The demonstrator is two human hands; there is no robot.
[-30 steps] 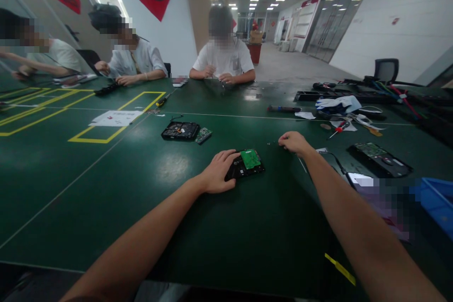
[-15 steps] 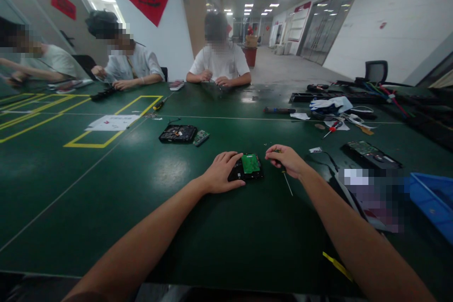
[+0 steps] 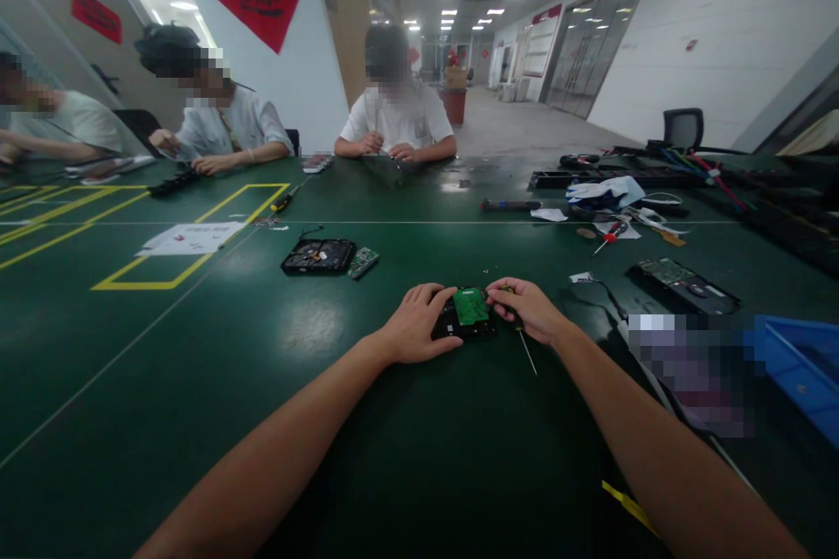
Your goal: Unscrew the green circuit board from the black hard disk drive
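Observation:
A black hard drive with a green circuit board on top lies on the green table in front of me. My left hand rests on its left side, fingers curled over the edge and holding it down. My right hand is closed at the drive's right edge around a thin screwdriver, whose metal shaft sticks out below the hand towards me.
Another opened hard drive with a loose board lies to the left. A third drive and a blue bin sit at the right. Tools, gloves and cables crowd the far right. Three people sit across the table.
My right hand came back from the table beyond the drive to the drive's right edge, now with the screwdriver in it. My left hand stayed on the drive.

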